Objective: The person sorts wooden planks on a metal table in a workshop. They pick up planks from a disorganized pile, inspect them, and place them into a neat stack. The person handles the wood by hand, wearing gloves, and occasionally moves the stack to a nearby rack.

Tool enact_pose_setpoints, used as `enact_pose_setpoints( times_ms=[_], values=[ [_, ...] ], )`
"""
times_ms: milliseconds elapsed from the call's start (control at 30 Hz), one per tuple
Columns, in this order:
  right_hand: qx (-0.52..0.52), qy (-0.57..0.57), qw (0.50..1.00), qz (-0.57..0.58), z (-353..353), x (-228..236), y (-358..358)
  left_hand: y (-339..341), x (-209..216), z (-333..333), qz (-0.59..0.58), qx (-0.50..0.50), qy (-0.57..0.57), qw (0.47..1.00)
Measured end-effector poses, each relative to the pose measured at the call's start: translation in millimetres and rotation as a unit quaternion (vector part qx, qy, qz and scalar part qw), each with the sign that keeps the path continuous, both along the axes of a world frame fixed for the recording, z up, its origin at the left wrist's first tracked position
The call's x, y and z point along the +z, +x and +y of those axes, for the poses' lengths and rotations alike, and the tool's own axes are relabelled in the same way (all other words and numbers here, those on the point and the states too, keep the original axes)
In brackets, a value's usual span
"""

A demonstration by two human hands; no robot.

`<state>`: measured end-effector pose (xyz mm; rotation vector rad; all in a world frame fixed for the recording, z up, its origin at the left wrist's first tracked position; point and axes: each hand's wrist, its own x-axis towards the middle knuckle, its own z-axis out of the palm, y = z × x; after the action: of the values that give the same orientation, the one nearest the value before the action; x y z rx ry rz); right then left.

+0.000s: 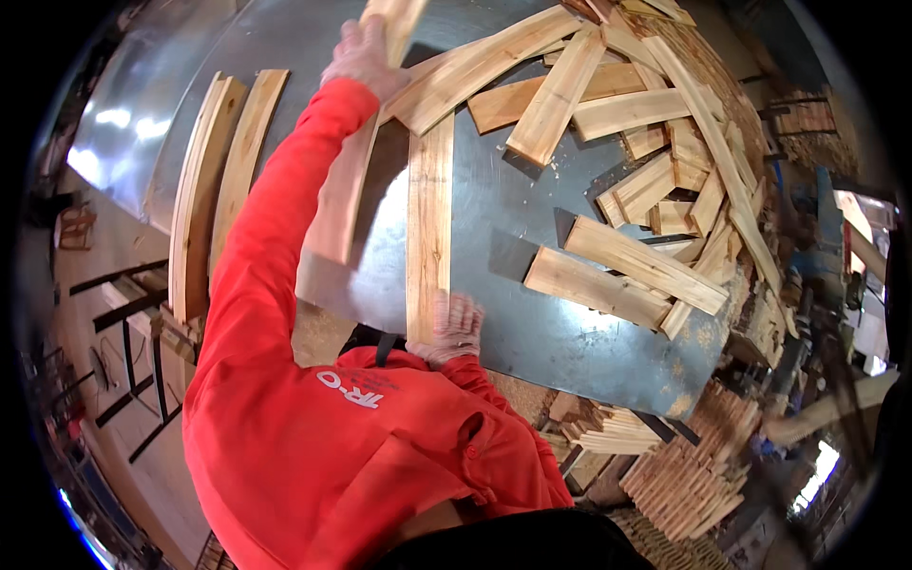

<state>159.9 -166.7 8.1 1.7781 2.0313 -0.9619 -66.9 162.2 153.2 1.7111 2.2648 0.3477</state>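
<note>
My left hand [366, 59] is stretched far forward and wraps round a long wooden board [340, 204]. My sleeve hides part of that board's left side. A second board [430, 218] lies lengthwise toward me on the metal tabletop [513, 204]. At its near end my right hand [454, 328], a little blurred, is closed over the right edge by the table's front. Another wide board [484, 66] slants across the far end of this one. To the left of my arm stand lengthwise boards: a stacked pair [204, 195] and a single one [249, 152].
A loose heap of short boards [655, 190] covers the table's right side. Two boards [646, 266] lie nearer its front right. Stacked wood pieces [684, 465] sit below the right corner. A dark metal frame [142, 361] stands on the floor at left.
</note>
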Motion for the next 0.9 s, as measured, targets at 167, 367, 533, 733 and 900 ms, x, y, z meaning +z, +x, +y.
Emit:
enact_pose_setpoints(
  times_ms=[167, 367, 533, 733, 900],
  values=[
    [-0.071, 0.007, 0.996, -0.057, 37, -4, -70, 34, -58, 105, 0.085, -0.083, -0.05, 0.992],
    [-0.129, 0.116, 0.982, -0.069, 40, -18, -41, 40, -105, 152, -0.066, -0.14, -0.225, 0.962],
    [-0.19, 0.05, 0.978, -0.063, 67, 35, 31, 4, -125, 155, -0.143, -0.174, -0.217, 0.95],
    [-0.417, -0.011, 0.859, 0.298, -44, 112, 97, -77, -237, -1, -0.707, -0.095, -0.265, 0.649],
    [-0.511, -0.089, 0.759, 0.394, -34, 148, 99, -81, -207, -98, -0.691, 0.184, -0.158, 0.681]
  ],
)
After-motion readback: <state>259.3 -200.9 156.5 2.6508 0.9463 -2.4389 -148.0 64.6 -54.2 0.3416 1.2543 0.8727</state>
